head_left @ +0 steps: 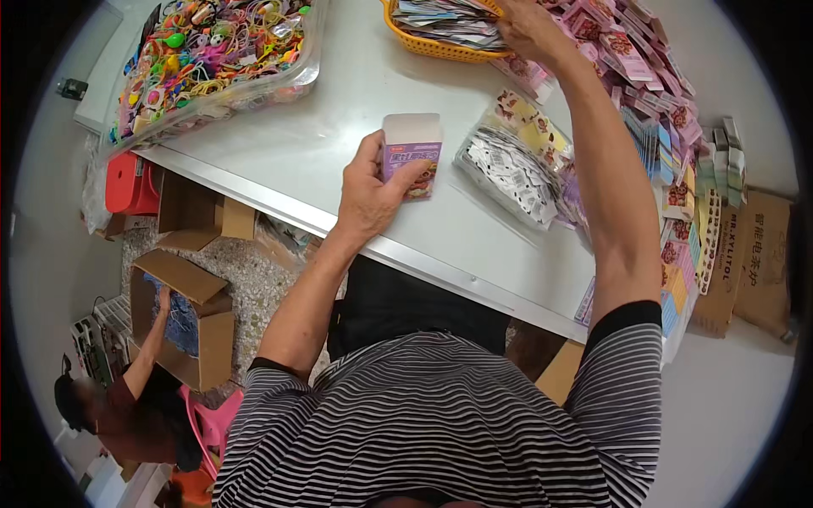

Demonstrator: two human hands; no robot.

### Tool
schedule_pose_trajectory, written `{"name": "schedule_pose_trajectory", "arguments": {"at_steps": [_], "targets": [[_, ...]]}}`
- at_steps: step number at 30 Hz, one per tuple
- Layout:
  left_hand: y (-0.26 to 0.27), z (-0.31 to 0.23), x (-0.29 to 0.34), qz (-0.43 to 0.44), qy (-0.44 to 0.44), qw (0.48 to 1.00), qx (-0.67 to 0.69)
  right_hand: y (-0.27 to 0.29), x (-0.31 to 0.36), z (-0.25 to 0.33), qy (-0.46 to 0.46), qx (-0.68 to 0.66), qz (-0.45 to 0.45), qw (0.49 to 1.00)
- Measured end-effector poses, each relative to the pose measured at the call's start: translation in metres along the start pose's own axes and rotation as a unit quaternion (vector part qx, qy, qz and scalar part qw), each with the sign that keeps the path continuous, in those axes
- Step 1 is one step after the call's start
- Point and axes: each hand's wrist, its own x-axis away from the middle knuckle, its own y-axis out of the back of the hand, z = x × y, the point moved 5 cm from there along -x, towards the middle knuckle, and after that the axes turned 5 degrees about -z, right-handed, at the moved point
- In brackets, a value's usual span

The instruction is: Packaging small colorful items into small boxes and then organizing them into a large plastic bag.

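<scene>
Near the surface's [339, 110] front edge, left hand [370, 196] has fingers wrapped round an open purple carton [412, 154], thumb across its face. Right hand [529, 32] is at the yellow basket [440, 54] of flat cards [445, 21] farther back; can't tell if its fingers have anything. I'd grip the carton lightly, keep its flap clear, separate cards by edge. Trinket bin [292, 82] at left front corner, pink cartons [627, 55] heaped along right edge. On the floor left: red stool [131, 182], co-worker's arm [150, 343] inside a cardboard box [216, 347].

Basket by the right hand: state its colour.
Yellow-orange; the basket shows best in the head view.
</scene>
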Motion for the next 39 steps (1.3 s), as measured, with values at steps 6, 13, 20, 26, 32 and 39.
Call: {"name": "schedule_pose_trajectory", "arguments": {"at_steps": [6,13,20,26,32,39], "targets": [[-0.003,0.0,-0.007,-0.005,-0.064,0.998,0.004,0.016,-0.013,0.019,-0.108,-0.026,0.013,0.994],[-0.004,-0.012,-0.002,-0.008,-0.056,0.996,0.069,0.03,0.009,0.001,-0.24,-0.142,-0.065,0.958],[-0.001,-0.011,-0.006,-0.004,-0.058,0.993,0.099,0.066,0.019,0.015,-0.121,-0.112,-0.232,0.959],[0.0,-0.01,-0.005,0.014,-0.027,0.996,0.08,0.104,0.045,0.029,-0.206,-0.194,-0.215,0.935],[-0.003,-0.012,-0.006,0.014,-0.018,0.995,0.096,0.106,0.09,0.041,-0.276,-0.361,-0.14,0.88],[-0.002,-0.018,-0.004,0.029,-0.028,0.996,0.082,0.112,0.127,0.101,-0.207,-0.446,-0.077,0.867]]}}
